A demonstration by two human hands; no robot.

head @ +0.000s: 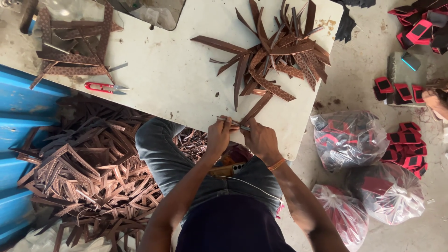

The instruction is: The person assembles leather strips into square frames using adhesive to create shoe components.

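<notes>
Fingers of left hand (218,135) and right hand (258,139) pinch one brown patterned strip (255,110) at its near end, counter (172,79) edge. Likely light, thin, flexible; grip the flat faces. Strip heap (280,56) beyond fingers.

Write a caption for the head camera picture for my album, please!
Both hands, left and right, pinch a brown strip at the table edge, below a strip pile.
</notes>
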